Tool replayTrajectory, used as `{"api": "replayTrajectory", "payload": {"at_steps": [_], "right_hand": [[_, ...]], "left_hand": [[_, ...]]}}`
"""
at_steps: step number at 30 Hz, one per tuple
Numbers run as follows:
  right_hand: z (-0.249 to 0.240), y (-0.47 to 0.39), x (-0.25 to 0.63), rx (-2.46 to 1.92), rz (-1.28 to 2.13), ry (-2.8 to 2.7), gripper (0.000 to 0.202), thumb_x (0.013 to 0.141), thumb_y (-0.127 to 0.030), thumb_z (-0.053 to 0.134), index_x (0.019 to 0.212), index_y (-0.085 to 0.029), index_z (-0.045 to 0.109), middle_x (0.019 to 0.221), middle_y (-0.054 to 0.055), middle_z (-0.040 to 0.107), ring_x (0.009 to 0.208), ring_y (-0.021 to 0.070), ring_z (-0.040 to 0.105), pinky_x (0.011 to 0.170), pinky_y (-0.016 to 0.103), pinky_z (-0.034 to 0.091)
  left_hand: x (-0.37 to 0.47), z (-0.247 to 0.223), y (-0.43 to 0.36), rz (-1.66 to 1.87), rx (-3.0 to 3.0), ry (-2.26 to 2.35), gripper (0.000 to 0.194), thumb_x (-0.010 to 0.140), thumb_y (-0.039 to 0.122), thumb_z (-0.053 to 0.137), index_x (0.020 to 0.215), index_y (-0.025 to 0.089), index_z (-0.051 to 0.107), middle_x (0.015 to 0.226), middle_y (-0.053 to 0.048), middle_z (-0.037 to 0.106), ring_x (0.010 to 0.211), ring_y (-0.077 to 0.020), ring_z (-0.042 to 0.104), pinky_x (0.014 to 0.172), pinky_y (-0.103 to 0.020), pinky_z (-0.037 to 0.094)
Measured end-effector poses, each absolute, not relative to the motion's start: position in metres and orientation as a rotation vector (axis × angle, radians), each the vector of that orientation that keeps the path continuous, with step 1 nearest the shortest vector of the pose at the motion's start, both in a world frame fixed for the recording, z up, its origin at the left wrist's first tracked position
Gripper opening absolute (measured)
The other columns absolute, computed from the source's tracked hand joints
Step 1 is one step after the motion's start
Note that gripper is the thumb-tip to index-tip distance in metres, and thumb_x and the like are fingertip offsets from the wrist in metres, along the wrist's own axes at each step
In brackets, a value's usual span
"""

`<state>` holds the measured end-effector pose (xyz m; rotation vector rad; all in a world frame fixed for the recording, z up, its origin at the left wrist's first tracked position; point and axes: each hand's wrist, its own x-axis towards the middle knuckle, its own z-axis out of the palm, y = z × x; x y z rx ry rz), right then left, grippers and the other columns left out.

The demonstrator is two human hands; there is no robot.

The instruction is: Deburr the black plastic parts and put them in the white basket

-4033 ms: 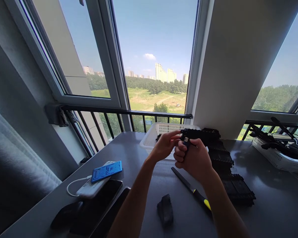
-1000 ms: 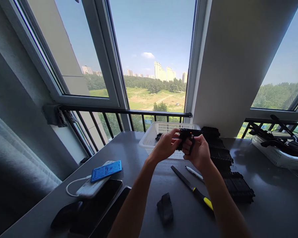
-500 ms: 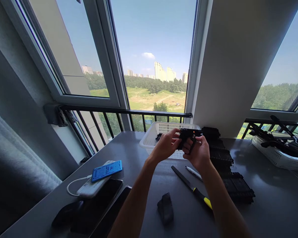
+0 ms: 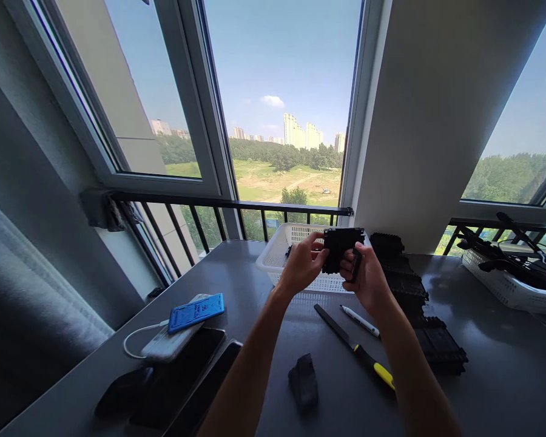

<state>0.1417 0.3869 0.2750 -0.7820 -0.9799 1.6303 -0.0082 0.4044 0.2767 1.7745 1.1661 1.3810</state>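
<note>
My left hand point(image 4: 304, 262) pinches a flat black plastic part point(image 4: 337, 246) with notched edges by its left side, over the front of the white basket. My right hand point(image 4: 367, 276) is closed around a slim dark lighter point(image 4: 357, 266), held upright against the part's right side. No flame shows at the lighter now. Some right-hand fingers are hidden behind the lighter. Inside the white basket point(image 4: 269, 258) lie small black pieces, partly covered by my left hand. Right of my hands, several similar black parts point(image 4: 404, 285) form a row on the table.
A file with a yellow-black handle point(image 4: 382, 373), a white marker point(image 4: 359, 318) and a black lump point(image 4: 304, 383) lie on the grey table. At left are a blue phone-like device point(image 4: 195, 312), a white power bank, dark phones and a mouse. Another basket point(image 4: 505, 285) stands far right.
The black part has tipped so its broad face now shows. An orange glow seen by the lighter earlier is gone. My right hand has shifted slightly down and right.
</note>
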Motion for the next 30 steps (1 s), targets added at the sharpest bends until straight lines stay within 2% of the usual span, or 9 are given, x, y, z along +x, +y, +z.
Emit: {"api": "replayTrajectory", "payload": {"at_steps": [5, 7, 10, 14, 17, 19, 22, 26, 30], "right_hand": [[0.264, 0.395, 0.147, -1.074, 0.689, -1.161, 0.035, 0.067, -0.045, 0.067, 0.066, -0.021, 0.043, 0.060, -0.006, 0.038, 0.053, 0.0089, 0.033, 0.048, 0.022, 0.029], [0.259, 0.401, 0.149, -1.120, 0.508, -1.164, 0.034, 0.068, -0.047, 0.068, 0.074, -0.020, 0.049, 0.062, -0.006, 0.042, 0.055, 0.0099, 0.037, 0.052, 0.024, 0.034], [0.252, 0.409, 0.151, -1.140, 0.597, -1.192, 0.042, 0.068, -0.053, 0.068, 0.087, -0.018, 0.056, 0.058, -0.007, 0.043, 0.051, 0.0105, 0.038, 0.050, 0.025, 0.034], [0.248, 0.416, 0.153, -1.096, 0.684, -1.171, 0.040, 0.068, -0.055, 0.067, 0.068, -0.016, 0.057, 0.053, -0.005, 0.045, 0.050, 0.0102, 0.037, 0.049, 0.025, 0.030], [0.250, 0.417, 0.158, -1.070, 0.661, -1.086, 0.037, 0.066, -0.051, 0.070, 0.067, -0.016, 0.060, 0.054, -0.004, 0.047, 0.053, 0.0105, 0.039, 0.052, 0.025, 0.032], [0.252, 0.416, 0.163, -1.063, 0.645, -1.050, 0.036, 0.065, -0.049, 0.072, 0.069, -0.015, 0.062, 0.057, -0.004, 0.049, 0.055, 0.0109, 0.040, 0.054, 0.025, 0.033], [0.255, 0.416, 0.171, -1.057, 0.647, -1.027, 0.035, 0.064, -0.047, 0.073, 0.073, -0.014, 0.065, 0.059, -0.003, 0.050, 0.058, 0.0112, 0.041, 0.056, 0.025, 0.034], [0.254, 0.419, 0.178, -1.049, 0.642, -1.025, 0.037, 0.062, -0.047, 0.075, 0.075, -0.014, 0.066, 0.059, -0.004, 0.048, 0.057, 0.0112, 0.041, 0.057, 0.026, 0.033], [0.254, 0.418, 0.178, -1.072, 0.625, -1.074, 0.040, 0.065, -0.051, 0.072, 0.082, -0.015, 0.065, 0.060, -0.005, 0.044, 0.057, 0.0108, 0.040, 0.057, 0.026, 0.032]], "left_hand": [[-0.010, 0.275, 0.411, 1.526, 1.322, 1.018, 0.032, 0.074, 0.026, 0.064, 0.102, 0.017, 0.052, 0.089, -0.008, 0.068, 0.073, -0.0197, 0.068, 0.058, -0.031, 0.058], [-0.010, 0.275, 0.411, 1.553, 1.175, 0.928, 0.035, 0.071, 0.026, 0.068, 0.100, 0.017, 0.050, 0.088, -0.007, 0.067, 0.072, -0.0185, 0.068, 0.062, -0.033, 0.059], [-0.011, 0.276, 0.410, 1.540, 1.034, 0.818, 0.049, 0.065, 0.023, 0.073, 0.104, 0.020, 0.045, 0.085, -0.003, 0.066, 0.070, -0.0174, 0.067, 0.066, -0.038, 0.060], [-0.012, 0.278, 0.406, 1.460, 1.023, 0.777, 0.070, 0.059, 0.019, 0.078, 0.119, 0.025, 0.041, 0.083, 0.001, 0.066, 0.068, -0.0165, 0.067, 0.067, -0.040, 0.059], [-0.014, 0.280, 0.404, 1.376, 1.102, 0.875, 0.062, 0.060, 0.027, 0.080, 0.115, 0.021, 0.053, 0.081, -0.002, 0.067, 0.069, -0.0174, 0.066, 0.064, -0.035, 0.059], [-0.016, 0.282, 0.404, 1.353, 1.135, 0.960, 0.050, 0.063, 0.039, 0.078, 0.105, 0.017, 0.062, 0.081, -0.005, 0.068, 0.069, -0.0173, 0.066, 0.062, -0.032, 0.058], [-0.021, 0.281, 0.406, 1.343, 1.194, 1.055, 0.047, 0.062, 0.049, 0.076, 0.092, 0.012, 0.068, 0.078, -0.007, 0.069, 0.067, -0.0162, 0.065, 0.058, -0.027, 0.056], [-0.026, 0.279, 0.408, 1.298, 1.286, 1.045, 0.051, 0.055, 0.044, 0.082, 0.093, 0.012, 0.070, 0.070, -0.005, 0.069, 0.061, -0.0147, 0.063, 0.055, -0.028, 0.056], [-0.027, 0.277, 0.407, 1.289, 1.339, 1.000, 0.050, 0.056, 0.041, 0.083, 0.094, 0.012, 0.069, 0.068, -0.004, 0.069, 0.059, -0.0146, 0.064, 0.058, -0.030, 0.057]]}}
